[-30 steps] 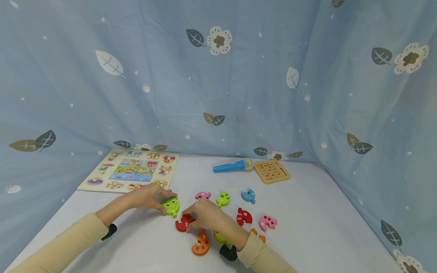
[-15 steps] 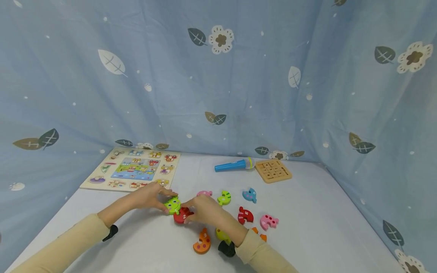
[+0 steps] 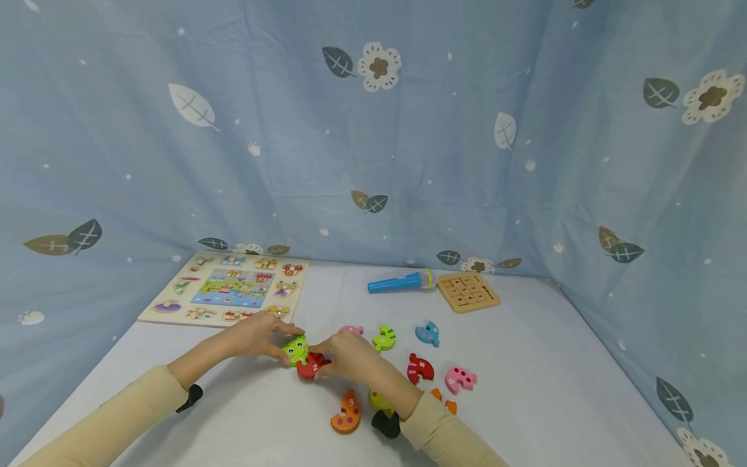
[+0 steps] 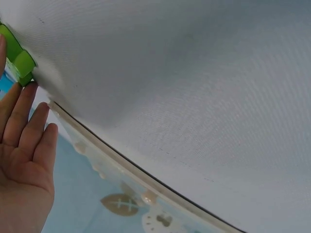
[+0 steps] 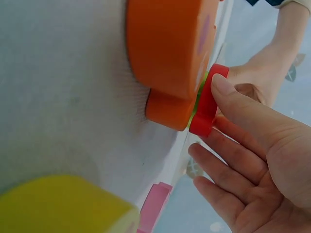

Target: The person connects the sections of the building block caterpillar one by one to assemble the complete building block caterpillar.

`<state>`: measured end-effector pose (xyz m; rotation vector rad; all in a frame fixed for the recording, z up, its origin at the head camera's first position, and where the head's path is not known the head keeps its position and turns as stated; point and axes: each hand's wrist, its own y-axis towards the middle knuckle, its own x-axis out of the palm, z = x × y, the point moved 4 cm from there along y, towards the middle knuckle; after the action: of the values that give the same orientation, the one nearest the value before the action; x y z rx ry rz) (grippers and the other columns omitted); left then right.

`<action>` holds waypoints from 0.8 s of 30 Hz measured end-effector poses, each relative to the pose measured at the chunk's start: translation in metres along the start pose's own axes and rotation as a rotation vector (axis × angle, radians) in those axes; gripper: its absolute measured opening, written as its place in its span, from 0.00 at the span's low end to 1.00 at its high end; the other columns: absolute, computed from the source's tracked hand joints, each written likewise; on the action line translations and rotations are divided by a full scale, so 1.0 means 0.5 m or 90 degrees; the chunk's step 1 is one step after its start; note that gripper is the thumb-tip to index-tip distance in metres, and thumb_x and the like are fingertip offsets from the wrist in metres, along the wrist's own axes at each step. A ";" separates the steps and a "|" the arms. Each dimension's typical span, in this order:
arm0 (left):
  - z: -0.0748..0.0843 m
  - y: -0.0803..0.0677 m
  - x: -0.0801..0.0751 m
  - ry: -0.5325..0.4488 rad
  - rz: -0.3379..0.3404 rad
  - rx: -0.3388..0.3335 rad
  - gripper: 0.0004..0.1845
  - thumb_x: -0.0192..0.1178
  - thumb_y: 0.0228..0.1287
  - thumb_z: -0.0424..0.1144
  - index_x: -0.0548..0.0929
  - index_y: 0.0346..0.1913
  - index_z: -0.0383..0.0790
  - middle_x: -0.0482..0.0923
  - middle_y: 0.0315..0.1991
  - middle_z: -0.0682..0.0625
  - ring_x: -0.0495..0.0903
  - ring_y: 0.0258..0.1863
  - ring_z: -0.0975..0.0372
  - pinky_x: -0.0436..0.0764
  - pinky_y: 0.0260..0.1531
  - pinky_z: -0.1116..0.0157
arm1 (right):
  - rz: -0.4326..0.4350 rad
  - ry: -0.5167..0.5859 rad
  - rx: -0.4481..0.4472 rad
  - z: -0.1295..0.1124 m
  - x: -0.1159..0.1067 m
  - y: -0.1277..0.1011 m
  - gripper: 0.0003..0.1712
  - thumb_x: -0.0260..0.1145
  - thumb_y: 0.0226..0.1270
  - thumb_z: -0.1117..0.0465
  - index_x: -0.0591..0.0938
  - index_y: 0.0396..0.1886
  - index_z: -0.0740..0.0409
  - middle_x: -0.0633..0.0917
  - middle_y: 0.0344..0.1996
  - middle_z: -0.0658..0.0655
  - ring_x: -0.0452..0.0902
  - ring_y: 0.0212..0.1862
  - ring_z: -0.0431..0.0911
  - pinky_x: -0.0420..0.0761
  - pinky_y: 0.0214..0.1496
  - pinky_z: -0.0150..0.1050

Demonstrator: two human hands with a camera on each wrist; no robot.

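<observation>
White bench [image 3: 554,395] fills the floor of the scene, blue leaf-print curtain [image 3: 408,130] hanging all around it. Back left, a big picture puzzle board [image 3: 227,288] lies flat; back right, a small wooden grid tile [image 3: 468,292] sits just beside a blue toy microphone [image 3: 399,283]. Front and centre, both hands meet. The left hand [image 3: 257,336], fingers fairly straight, touches the green frog-face piece [image 3: 295,349]; the left wrist view shows fingertips against its green edge [image 4: 17,63]. The right hand [image 3: 350,360], fingers extended, presses the red number piece [image 3: 310,367] against the green one, the two pieces touching; the right wrist view shows a fingertip on the red edge [image 5: 208,99]. Scattered near: an orange piece [image 3: 345,415] just in front, a red piece [image 3: 419,368], a pink piece [image 3: 460,379], a blue piece [image 3: 428,333], a lime piece [image 3: 384,338], all flat on the bench.
</observation>
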<state>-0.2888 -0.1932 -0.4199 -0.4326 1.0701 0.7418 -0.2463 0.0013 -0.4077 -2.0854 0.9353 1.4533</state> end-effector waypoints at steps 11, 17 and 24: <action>0.001 0.000 0.005 0.002 0.007 0.005 0.34 0.72 0.44 0.58 0.84 0.55 0.45 0.83 0.51 0.48 0.77 0.54 0.50 0.80 0.48 0.54 | 0.003 -0.033 -0.038 -0.003 0.004 0.003 0.27 0.76 0.53 0.51 0.85 0.54 0.50 0.86 0.47 0.48 0.74 0.30 0.31 0.68 0.27 0.19; -0.001 -0.001 0.005 0.001 0.002 -0.013 0.34 0.73 0.44 0.58 0.84 0.56 0.46 0.82 0.52 0.49 0.77 0.54 0.51 0.80 0.48 0.54 | 0.001 -0.032 -0.034 -0.003 0.004 0.004 0.27 0.76 0.53 0.51 0.84 0.54 0.51 0.86 0.48 0.49 0.69 0.27 0.32 0.66 0.24 0.21; 0.003 -0.001 0.002 0.008 0.006 -0.017 0.33 0.74 0.44 0.56 0.84 0.55 0.45 0.82 0.52 0.48 0.77 0.55 0.51 0.80 0.48 0.56 | -0.006 -0.048 -0.024 -0.005 0.006 0.005 0.27 0.76 0.53 0.50 0.84 0.55 0.49 0.88 0.35 0.45 0.60 0.21 0.35 0.61 0.21 0.24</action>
<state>-0.2873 -0.1926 -0.4201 -0.4558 1.0756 0.7628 -0.2462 -0.0029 -0.4095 -2.0435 0.8731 1.5451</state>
